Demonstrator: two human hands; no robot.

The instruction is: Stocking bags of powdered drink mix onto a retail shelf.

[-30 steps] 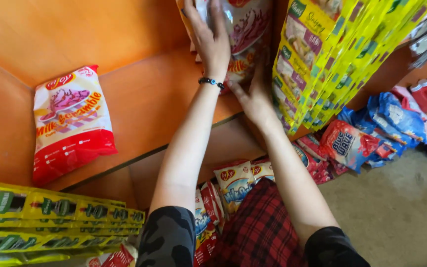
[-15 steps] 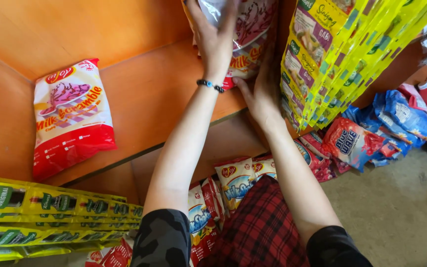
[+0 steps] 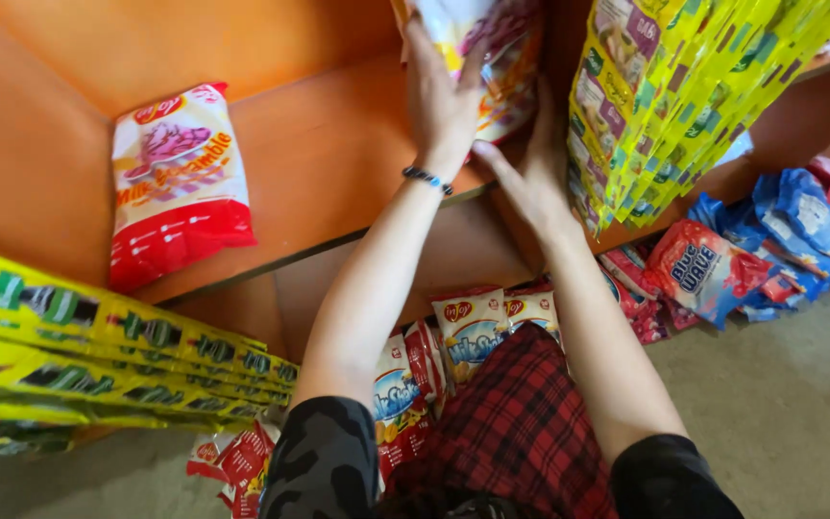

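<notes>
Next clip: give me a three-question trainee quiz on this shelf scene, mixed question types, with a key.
1. True or false: the left hand lies flat on a snack bag standing on the shelf.
2. What lies alone at the shelf's left end? A) a blue bag B) a red-and-white bag C) a yellow box
3. Which wrist wears the beaded bracelet?

Key:
1. True; the right hand rests at the bag's lower edge.
2. B, the red-and-white bag.
3. The left.

Glossy plastic snack bag [image 3: 180, 183] lies on a smooth, matt orange laminate shelf [image 3: 329, 163]; floor [image 3: 799, 384] rough concrete.
</notes>
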